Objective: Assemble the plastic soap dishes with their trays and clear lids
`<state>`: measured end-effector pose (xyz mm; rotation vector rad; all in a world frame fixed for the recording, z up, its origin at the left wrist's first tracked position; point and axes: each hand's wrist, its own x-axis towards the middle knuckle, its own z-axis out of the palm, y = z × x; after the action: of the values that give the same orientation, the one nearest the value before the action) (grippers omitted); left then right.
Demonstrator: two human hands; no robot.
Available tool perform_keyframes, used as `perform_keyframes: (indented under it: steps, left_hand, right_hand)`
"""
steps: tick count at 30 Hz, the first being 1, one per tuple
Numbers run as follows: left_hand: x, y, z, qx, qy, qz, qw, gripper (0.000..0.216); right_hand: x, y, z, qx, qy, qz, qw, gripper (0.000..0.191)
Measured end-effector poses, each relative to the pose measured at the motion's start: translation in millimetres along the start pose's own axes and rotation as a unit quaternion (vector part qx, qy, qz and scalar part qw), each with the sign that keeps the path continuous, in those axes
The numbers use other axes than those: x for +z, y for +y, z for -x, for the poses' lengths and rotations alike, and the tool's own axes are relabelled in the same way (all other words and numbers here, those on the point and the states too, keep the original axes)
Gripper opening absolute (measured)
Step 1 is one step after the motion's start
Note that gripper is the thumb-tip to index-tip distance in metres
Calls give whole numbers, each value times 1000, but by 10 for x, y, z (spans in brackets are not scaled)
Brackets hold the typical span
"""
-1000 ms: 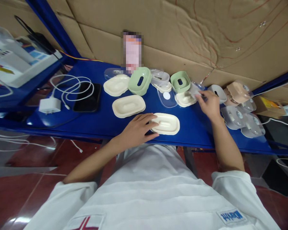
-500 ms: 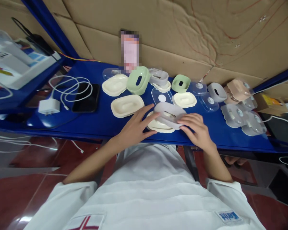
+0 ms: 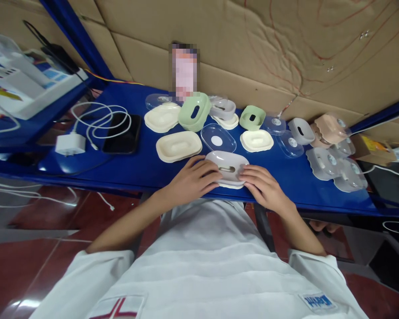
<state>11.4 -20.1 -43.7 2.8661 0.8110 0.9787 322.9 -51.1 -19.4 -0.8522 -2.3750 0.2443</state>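
A pale grey oval plastic box [image 3: 226, 157] with a slot in its floor sits over a cream plastic base [image 3: 231, 186], whose edge peeks out at the front. My left hand [image 3: 195, 179] grips the box's left side, fingers curled over the rim. On the right side my right hand [image 3: 264, 185] holds it the same way. Just behind the box lies a clear plastic lid [image 3: 218, 136] with a round white sticker. Cream oval bases, one left [image 3: 178, 146] and one right [image 3: 256, 140], lie close to that lid.
Behind are a tilted green box [image 3: 194, 111], a smaller green box [image 3: 252, 117] and another grey box [image 3: 301, 131]. Peach boxes [image 3: 330, 127] and grey lidded boxes stand at the right. A black phone [image 3: 122, 135], white charger [image 3: 70, 144] and coiled cable lie left on the blue table [image 3: 126, 170].
The grey box has come down and slightly left, squarely over the cream base. My left hand's spread fingers have closed onto its side; my right hand keeps hold.
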Motion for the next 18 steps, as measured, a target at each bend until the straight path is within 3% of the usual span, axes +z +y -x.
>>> perform_keyframes:
  steps: [9, 13, 18]
  left_hand:
    - [-41, 68, -18, 70, 7, 18, 997, 20]
    - [-15, 51, -30, 30, -51, 29, 998, 27]
    - [27, 21, -34, 19, -46, 31, 998, 22]
  right_hand:
    - [94, -123, 337, 8, 100, 1, 995, 47]
    - [187, -127, 358, 44, 49, 7, 998, 47]
    - [110, -74, 195, 57, -36, 33, 997, 44]
